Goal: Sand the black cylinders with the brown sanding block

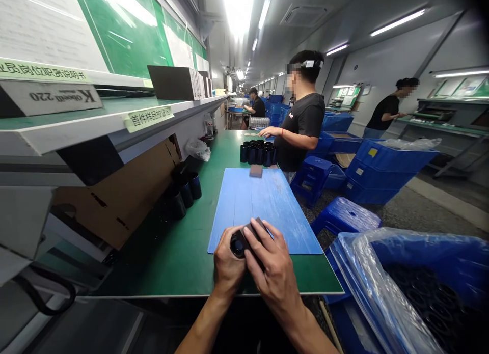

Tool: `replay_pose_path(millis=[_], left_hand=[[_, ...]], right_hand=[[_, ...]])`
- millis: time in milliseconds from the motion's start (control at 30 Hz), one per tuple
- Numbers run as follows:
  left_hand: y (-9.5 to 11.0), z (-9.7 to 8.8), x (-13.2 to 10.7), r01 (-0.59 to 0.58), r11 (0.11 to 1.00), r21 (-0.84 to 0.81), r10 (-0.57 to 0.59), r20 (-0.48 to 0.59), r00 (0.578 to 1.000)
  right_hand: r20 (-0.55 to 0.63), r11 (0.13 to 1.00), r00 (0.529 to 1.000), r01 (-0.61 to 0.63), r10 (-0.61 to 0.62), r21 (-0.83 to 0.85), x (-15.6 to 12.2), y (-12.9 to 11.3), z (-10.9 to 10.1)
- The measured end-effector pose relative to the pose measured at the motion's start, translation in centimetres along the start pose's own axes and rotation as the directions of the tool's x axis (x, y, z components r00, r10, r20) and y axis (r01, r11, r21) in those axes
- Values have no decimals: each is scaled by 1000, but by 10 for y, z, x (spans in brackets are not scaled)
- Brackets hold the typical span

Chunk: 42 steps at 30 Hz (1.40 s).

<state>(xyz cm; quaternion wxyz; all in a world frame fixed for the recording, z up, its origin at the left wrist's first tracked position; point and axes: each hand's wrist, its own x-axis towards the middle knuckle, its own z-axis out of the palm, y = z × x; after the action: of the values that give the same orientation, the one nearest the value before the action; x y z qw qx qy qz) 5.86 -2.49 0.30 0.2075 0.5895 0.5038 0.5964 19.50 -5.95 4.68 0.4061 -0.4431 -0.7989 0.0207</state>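
Observation:
In my left hand (227, 257) is a black cylinder (237, 246), its round open end facing up toward me and the fingers wrapped round its side. My right hand (272, 257) grips a dark brown sanding block (260, 232), which presses against the cylinder's side near the rim. Both hands are over the near edge of a blue mat (263, 201). A second brown block (255, 171) lies at the mat's far end. Just beyond it stand several black cylinders (257, 153) in a group. More dark cylinders (185, 193) are at the left of the green table (175, 262).
A shelf (76, 132) with boxes overhangs the left side. At the right is a plastic-lined blue bin (382, 293) of black round parts, with blue stools (346, 216) and stacked crates (378, 165) behind. A co-worker (301, 114) stands beyond the table's right side.

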Motion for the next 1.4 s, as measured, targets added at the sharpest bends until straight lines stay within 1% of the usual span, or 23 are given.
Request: replay_pose_path(millis=[100,167,267,333,400,533,567,633,700,767,800,867,933,967,1000,1033,1100,1167,1200,1233,1300,1367,1400], left_hand=[[0,0,1,-19,1000,-14,19,-9,1000],[-1,-1,2,-37,999,-13,37,-15,999],[-2,-2,3,14,1000,-6,-14,-21,1000],[-3,-3,3,52,998,-31,-52,-30,998],[-3,-4,4,52,997,-51,-54,-34,998],[-2,-1,3,45,998,-51,-47,-34,998],[-2,-1,3,45,997,-56,-47,-29,998],[-2,0,2,28,998,-63,-29,-14,999],[-2,1,1,-7,999,-50,7,4,1000],[-3,1,0,-31,999,-34,31,11,999],[-3,1,0,-30,999,-32,30,9,1000],[-4,1,0,-23,999,-46,23,-2,1000],[-5,1,1,-12,998,-61,13,9,1000],[-6,1,1,-5,998,-64,5,10,1000],[-7,0,2,7,998,-64,-6,11,1000],[-7,0,3,22,998,-65,-21,10,1000],[-7,-2,5,57,997,-55,-56,18,998],[-6,-5,5,106,994,-24,-105,34,994],[-5,-8,5,130,991,-9,-130,39,991],[-4,-10,4,156,988,-1,-155,48,987],[-3,-15,2,197,980,-14,-196,79,977],[-3,-19,0,235,971,-43,-229,111,967],[-2,-20,-1,255,965,-53,-248,114,962]], right_hand=[[37,1000,999,20,-21,16,3,1,2],[21,1000,1000,14,-15,20,2,1,4],[-23,999,999,28,-27,20,3,1,8],[31,998,997,68,-68,5,3,-1,8],[73,995,994,90,-87,-33,3,-5,4],[45,994,998,42,-38,-99,9,-12,0],[57,994,998,38,-33,-102,12,-12,0],[81,993,995,70,-62,-95,15,-12,0],[58,991,995,91,-86,-99,15,-9,0],[6,992,998,66,-65,-106,14,-7,2],[1,993,999,51,-51,-103,13,-7,3],[21,995,998,53,-51,-85,10,-8,7],[10,995,998,65,-65,-72,11,-10,12],[-3,997,999,53,-53,-62,15,-11,14],[-19,999,999,27,-27,-38,22,-10,16],[-2,1000,1000,-18,18,13,32,-8,17],[60,977,992,-116,107,180,55,0,15],[73,896,973,-231,220,380,71,13,4],[64,834,952,-292,298,468,74,20,-2],[52,760,921,-350,386,549,72,26,-9],[64,567,827,-438,559,698,58,37,-21],[148,324,719,-475,679,818,37,42,-25],[204,207,671,-479,713,853,27,43,-25]])
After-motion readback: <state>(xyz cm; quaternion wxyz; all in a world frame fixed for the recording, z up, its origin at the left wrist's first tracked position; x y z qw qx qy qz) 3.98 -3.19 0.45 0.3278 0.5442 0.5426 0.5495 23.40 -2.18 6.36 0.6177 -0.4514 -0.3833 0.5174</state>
